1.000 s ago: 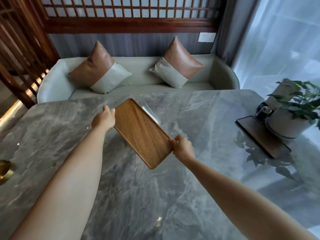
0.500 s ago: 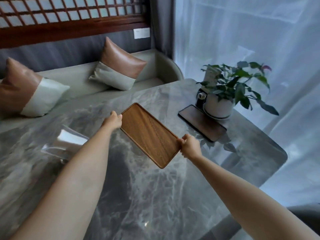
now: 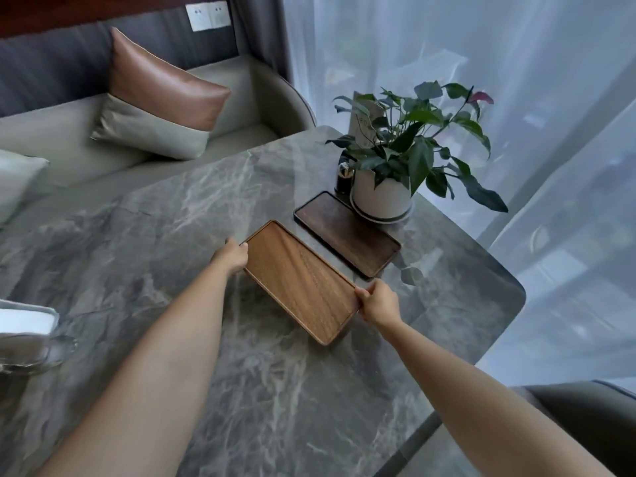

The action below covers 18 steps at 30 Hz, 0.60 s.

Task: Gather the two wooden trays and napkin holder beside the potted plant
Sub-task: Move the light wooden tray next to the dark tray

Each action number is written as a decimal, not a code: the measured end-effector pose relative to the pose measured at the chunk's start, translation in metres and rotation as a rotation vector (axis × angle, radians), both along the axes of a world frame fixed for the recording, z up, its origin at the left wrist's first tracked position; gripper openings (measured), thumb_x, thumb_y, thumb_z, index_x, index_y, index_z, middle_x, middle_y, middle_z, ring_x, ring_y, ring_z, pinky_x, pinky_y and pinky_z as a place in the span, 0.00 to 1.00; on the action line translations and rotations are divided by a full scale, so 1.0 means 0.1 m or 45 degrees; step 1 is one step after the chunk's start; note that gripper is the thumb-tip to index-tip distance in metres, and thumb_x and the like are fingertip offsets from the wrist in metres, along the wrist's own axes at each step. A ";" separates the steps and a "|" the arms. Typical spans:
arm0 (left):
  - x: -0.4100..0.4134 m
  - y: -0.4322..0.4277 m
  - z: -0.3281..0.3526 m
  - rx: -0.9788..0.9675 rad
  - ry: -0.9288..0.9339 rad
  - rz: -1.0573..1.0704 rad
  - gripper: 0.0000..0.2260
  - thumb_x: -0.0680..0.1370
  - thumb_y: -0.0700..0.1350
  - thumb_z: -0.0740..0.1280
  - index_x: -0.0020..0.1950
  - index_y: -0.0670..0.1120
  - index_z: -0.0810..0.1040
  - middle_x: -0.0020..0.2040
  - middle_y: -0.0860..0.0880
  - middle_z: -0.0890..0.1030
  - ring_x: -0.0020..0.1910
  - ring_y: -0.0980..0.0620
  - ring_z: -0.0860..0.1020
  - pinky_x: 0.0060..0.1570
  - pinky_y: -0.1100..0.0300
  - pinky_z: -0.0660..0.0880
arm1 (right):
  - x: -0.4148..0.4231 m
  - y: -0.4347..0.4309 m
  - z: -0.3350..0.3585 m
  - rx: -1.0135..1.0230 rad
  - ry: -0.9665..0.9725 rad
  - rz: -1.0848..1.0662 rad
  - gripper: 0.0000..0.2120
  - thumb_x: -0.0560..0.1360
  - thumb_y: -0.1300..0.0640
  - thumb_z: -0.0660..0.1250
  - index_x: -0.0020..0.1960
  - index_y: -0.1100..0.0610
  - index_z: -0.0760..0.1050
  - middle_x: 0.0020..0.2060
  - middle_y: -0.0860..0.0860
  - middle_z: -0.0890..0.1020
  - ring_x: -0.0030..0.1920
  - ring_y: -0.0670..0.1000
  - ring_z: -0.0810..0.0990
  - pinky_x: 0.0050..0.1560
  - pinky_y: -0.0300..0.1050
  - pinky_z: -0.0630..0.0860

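A light wooden tray [image 3: 298, 279] hangs just above the marble table, held at both short ends. My left hand [image 3: 232, 255] grips its far-left end and my right hand [image 3: 378, 302] grips its near-right end. Just beyond it a darker wooden tray [image 3: 347, 233] lies flat on the table, touching the saucer of the potted plant [image 3: 385, 192]. A clear napkin holder [image 3: 25, 333] with white napkins stands at the left edge of the view, far from the plant.
The grey marble table [image 3: 241, 390] ends in a rounded corner at the right, near sheer curtains. A small black bottle [image 3: 345, 177] and a card stand behind the pot. A sofa with cushions [image 3: 161, 101] runs along the far side. A chair back [image 3: 581, 418] shows at the lower right.
Both hands have carried the light tray rightwards across the table, close to the dark tray and plant. My view swung right, leaving the napkin holder at the far left.
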<state>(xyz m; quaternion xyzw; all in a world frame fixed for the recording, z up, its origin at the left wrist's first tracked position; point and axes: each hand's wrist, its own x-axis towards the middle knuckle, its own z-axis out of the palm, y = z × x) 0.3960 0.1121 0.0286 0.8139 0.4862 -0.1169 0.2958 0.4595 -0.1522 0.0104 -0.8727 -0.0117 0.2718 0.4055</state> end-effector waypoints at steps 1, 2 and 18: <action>0.05 -0.01 -0.06 -0.011 0.012 0.002 0.23 0.82 0.50 0.49 0.72 0.37 0.59 0.67 0.31 0.71 0.64 0.33 0.73 0.62 0.45 0.72 | 0.04 -0.02 -0.05 -0.003 0.029 -0.015 0.13 0.77 0.53 0.62 0.36 0.53 0.64 0.47 0.63 0.81 0.48 0.63 0.81 0.51 0.60 0.79; 0.09 -0.02 -0.12 -0.021 0.024 0.001 0.23 0.82 0.50 0.49 0.72 0.38 0.59 0.67 0.32 0.71 0.64 0.33 0.73 0.62 0.44 0.72 | 0.07 -0.03 -0.09 -0.009 0.060 -0.025 0.13 0.77 0.52 0.62 0.36 0.54 0.65 0.46 0.63 0.81 0.46 0.62 0.81 0.51 0.60 0.79; 0.48 0.06 -0.47 0.003 0.105 0.016 0.22 0.83 0.49 0.50 0.72 0.36 0.58 0.71 0.32 0.66 0.68 0.34 0.67 0.65 0.46 0.66 | 0.48 0.16 -0.36 -0.073 0.210 -0.033 0.15 0.77 0.54 0.63 0.36 0.62 0.70 0.31 0.61 0.79 0.24 0.53 0.76 0.42 0.54 0.81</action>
